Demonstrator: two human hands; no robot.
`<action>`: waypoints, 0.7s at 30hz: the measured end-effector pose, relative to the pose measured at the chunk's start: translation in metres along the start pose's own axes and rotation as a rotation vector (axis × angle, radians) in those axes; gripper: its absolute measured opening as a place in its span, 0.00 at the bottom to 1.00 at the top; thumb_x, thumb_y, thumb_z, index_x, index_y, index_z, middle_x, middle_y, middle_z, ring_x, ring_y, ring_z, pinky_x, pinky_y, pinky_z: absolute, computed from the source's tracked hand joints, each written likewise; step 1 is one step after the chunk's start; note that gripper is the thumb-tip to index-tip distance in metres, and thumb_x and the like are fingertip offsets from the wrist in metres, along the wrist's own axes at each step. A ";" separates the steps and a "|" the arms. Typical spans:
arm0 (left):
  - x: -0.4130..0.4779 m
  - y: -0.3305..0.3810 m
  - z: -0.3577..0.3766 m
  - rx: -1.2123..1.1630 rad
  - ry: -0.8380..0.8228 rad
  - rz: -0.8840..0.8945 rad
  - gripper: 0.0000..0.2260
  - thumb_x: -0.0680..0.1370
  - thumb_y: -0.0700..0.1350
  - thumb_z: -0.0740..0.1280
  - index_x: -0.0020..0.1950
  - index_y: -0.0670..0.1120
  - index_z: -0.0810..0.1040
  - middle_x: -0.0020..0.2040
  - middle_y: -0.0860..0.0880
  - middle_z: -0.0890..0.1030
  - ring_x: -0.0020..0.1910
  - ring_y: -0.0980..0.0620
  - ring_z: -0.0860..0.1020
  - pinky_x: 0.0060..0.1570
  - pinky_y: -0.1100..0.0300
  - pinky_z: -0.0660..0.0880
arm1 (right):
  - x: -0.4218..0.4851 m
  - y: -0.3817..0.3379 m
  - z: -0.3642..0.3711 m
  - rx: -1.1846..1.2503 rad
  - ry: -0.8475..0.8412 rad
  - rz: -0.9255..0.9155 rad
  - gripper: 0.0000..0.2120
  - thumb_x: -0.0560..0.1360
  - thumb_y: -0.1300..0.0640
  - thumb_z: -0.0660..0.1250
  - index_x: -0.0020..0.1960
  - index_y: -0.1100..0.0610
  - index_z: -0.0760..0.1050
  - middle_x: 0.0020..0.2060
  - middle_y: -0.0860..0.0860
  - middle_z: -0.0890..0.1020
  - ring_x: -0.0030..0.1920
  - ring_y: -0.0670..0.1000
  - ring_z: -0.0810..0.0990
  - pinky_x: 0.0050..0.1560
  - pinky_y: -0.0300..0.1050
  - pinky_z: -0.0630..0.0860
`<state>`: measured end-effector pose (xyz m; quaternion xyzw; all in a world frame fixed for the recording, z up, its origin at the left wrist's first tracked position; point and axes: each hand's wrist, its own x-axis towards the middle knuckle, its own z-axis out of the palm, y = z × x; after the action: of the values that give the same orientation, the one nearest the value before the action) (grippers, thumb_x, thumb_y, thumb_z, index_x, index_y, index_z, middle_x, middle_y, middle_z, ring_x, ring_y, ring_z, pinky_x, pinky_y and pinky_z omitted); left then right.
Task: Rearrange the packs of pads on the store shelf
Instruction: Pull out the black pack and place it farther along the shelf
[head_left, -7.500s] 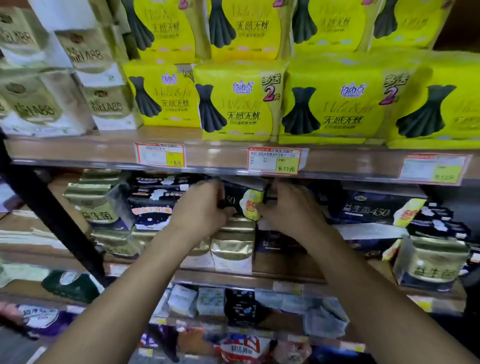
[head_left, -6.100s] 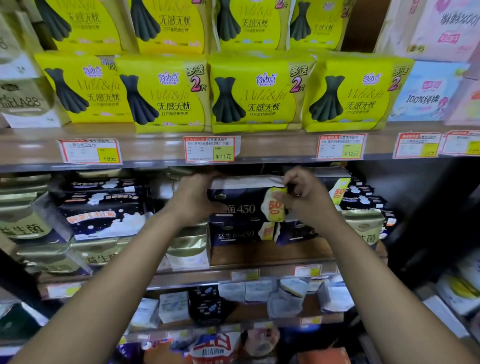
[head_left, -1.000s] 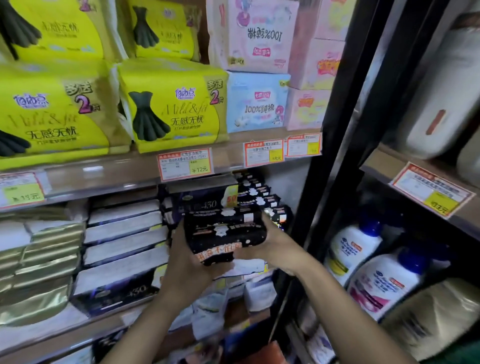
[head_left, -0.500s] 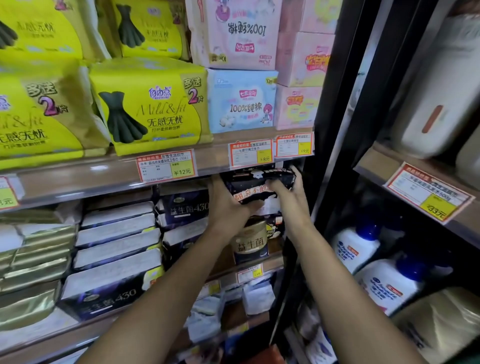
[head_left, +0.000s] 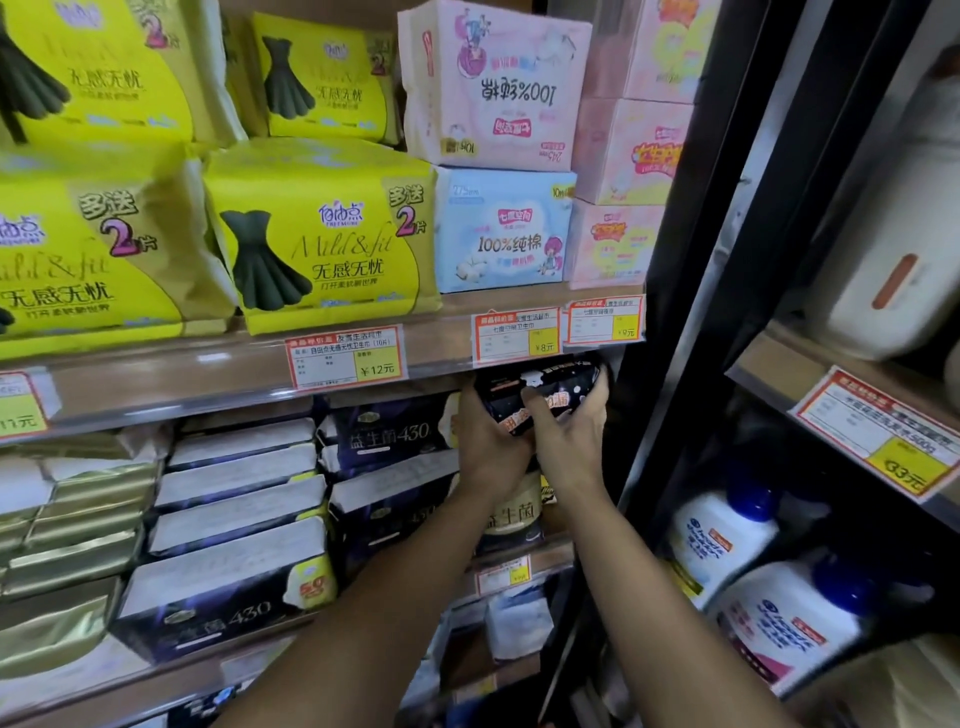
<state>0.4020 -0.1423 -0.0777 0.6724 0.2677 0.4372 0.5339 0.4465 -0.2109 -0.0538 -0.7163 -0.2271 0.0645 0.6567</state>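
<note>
I hold the black pack (head_left: 537, 389) in both hands: left hand (head_left: 488, 441) closed under its left end, right hand (head_left: 571, 431) wrapped around its right. Long axis runs left-right, just beneath the shelf (head_left: 208, 364) edge; insertion goes straight back.
</note>
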 end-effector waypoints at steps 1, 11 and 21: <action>0.000 -0.001 0.003 0.002 0.014 0.016 0.32 0.68 0.40 0.78 0.62 0.61 0.65 0.56 0.61 0.77 0.55 0.71 0.75 0.57 0.68 0.73 | 0.000 0.001 -0.001 -0.011 -0.001 -0.008 0.44 0.72 0.48 0.70 0.78 0.47 0.45 0.77 0.51 0.57 0.76 0.51 0.53 0.75 0.54 0.58; 0.012 -0.015 0.009 0.243 -0.105 -0.100 0.46 0.63 0.54 0.79 0.72 0.46 0.58 0.68 0.44 0.71 0.66 0.45 0.72 0.64 0.49 0.72 | -0.010 0.028 0.001 -0.074 -0.109 0.029 0.39 0.77 0.45 0.63 0.78 0.52 0.43 0.77 0.45 0.51 0.77 0.47 0.50 0.75 0.46 0.53; 0.024 -0.027 -0.016 0.558 -0.453 -0.176 0.43 0.76 0.46 0.69 0.77 0.37 0.41 0.74 0.36 0.66 0.69 0.39 0.70 0.61 0.56 0.71 | -0.033 0.043 0.010 -0.125 -0.191 0.114 0.31 0.81 0.47 0.56 0.79 0.51 0.46 0.79 0.47 0.40 0.78 0.48 0.44 0.77 0.52 0.55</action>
<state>0.4023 -0.1069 -0.0951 0.8462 0.3085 0.1401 0.4113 0.4237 -0.2164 -0.1040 -0.7582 -0.2510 0.1555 0.5814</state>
